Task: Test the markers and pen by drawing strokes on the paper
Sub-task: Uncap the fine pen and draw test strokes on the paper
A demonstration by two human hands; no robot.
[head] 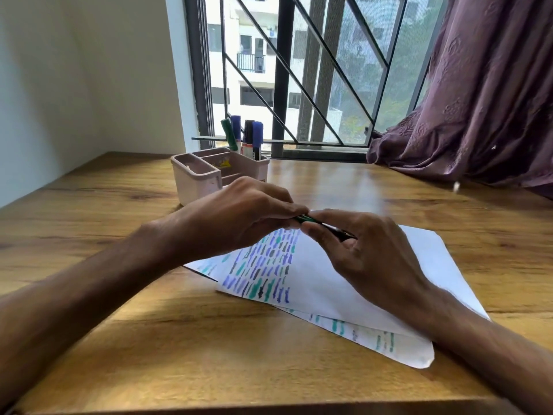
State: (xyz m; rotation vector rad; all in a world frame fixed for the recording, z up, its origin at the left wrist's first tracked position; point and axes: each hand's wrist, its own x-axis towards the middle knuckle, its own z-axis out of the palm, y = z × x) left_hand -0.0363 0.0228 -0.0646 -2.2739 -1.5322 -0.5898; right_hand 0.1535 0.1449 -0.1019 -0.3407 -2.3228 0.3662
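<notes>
Both hands meet just above the paper (323, 283), sharing one slim green pen (305, 219). The left hand (239, 217) has its grip clenched round the pen's left end, fingertips curled over it. The right hand (368, 250) grasps the other end between thumb and fingers, and the dark shaft shows through that grip. Only a short green stretch of the pen is visible between the two hands, and motion blur hides whether it is capped. The paper lies at a slant on the wooden bench (149, 339), its left part covered in rows of short blue, teal and dark strokes; a second marked sheet (398, 345) sticks out from under it on the near side. Behind the left hand stands a pink holder (197, 181), with several markers (257, 136) upright in its rear compartment. A purple curtain (478, 115) hangs at the right beside the barred window (299, 70).
</notes>
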